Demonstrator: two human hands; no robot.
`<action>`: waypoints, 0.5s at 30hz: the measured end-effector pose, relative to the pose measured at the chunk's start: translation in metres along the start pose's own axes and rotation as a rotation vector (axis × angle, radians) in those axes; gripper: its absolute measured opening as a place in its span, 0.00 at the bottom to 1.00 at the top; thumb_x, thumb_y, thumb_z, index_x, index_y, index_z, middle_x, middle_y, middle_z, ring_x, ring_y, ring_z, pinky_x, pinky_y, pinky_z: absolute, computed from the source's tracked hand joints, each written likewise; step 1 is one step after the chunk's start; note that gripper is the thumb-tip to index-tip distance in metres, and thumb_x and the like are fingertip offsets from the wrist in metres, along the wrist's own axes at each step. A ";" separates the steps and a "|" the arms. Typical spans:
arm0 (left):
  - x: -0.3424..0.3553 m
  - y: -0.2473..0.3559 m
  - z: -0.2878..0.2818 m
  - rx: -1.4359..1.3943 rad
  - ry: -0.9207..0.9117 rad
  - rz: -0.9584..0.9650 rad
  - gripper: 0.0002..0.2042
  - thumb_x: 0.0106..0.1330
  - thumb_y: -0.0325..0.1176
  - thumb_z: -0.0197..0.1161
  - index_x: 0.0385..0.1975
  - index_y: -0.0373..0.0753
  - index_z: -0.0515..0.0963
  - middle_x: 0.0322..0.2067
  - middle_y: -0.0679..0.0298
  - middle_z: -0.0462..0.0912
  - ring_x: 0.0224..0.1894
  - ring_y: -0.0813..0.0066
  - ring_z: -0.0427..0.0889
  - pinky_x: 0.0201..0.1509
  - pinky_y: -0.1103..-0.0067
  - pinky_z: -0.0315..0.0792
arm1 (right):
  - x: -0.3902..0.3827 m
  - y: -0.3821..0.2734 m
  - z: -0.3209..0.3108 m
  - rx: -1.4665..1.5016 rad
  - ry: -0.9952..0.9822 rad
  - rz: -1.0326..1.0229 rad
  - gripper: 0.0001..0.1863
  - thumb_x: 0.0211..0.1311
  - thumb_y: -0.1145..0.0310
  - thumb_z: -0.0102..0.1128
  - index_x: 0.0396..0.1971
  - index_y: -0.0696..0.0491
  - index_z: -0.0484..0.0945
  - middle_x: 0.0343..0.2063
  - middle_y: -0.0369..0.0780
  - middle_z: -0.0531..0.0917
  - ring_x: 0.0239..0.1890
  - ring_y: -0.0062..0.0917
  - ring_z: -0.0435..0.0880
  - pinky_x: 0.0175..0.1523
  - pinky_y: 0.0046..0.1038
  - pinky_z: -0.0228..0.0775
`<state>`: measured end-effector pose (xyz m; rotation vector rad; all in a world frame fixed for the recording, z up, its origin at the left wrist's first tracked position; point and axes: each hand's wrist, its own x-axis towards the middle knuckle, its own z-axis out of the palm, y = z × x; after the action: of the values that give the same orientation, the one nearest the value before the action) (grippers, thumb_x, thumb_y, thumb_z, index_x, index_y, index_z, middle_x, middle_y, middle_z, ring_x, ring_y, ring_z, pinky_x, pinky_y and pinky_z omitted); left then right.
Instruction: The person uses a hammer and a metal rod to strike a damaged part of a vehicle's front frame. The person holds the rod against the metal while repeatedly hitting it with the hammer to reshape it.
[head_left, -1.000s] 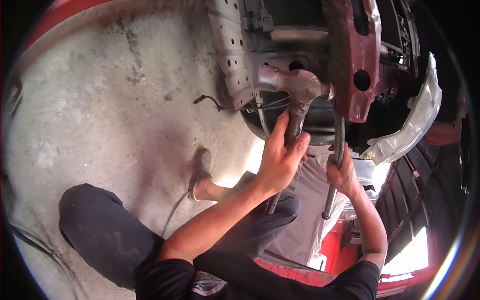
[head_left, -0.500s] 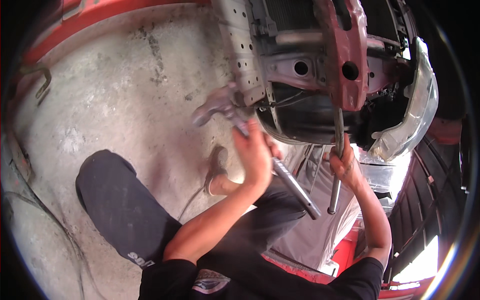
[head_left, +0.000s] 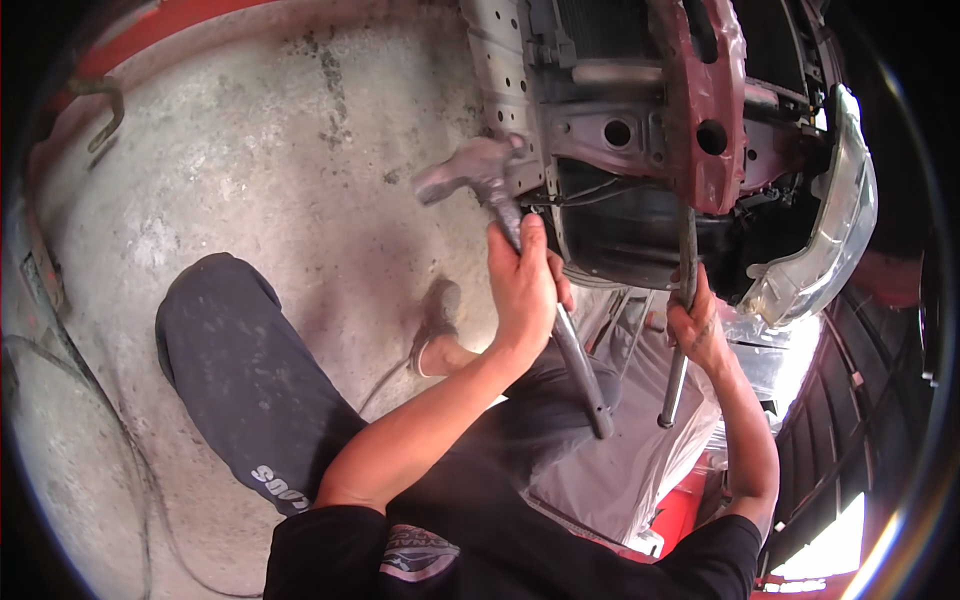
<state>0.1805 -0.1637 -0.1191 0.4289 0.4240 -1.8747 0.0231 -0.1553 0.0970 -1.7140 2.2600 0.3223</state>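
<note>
My left hand (head_left: 522,290) grips the long metal handle of a hammer (head_left: 472,172), whose worn head is tilted beside a perforated metal rail (head_left: 500,60) on a car's stripped front end. My right hand (head_left: 697,315) is wrapped round an upright metal bar (head_left: 686,245) that reaches up to the lower end of a damaged maroon frame member (head_left: 709,180). Behind both tools are a dark curved wheel-well panel (head_left: 610,240) and a bracket with a round hole (head_left: 585,140).
A clear lamp housing (head_left: 830,230) hangs at the right. A grey cover (head_left: 660,440) lies below the car end. The concrete floor (head_left: 250,180) carries cables (head_left: 90,390) at the left, near a hooked metal piece (head_left: 110,120). A red edge (head_left: 140,40) runs along the upper left.
The hammer swung left, away from the maroon member, and has since come slightly up and right with my left hand. My right hand stays on the bar.
</note>
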 end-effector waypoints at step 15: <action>-0.007 -0.013 0.012 -0.008 -0.044 -0.140 0.13 0.77 0.45 0.56 0.46 0.44 0.64 0.19 0.68 0.68 0.11 0.76 0.68 0.10 0.74 0.66 | 0.003 0.017 -0.008 -0.078 -0.029 0.027 0.27 0.56 0.78 0.48 0.59 0.60 0.65 0.24 0.44 0.75 0.25 0.33 0.77 0.34 0.36 0.72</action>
<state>0.1699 -0.1593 -0.1042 0.3592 0.4410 -2.0134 0.0049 -0.1565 0.1038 -1.7064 2.2790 0.4437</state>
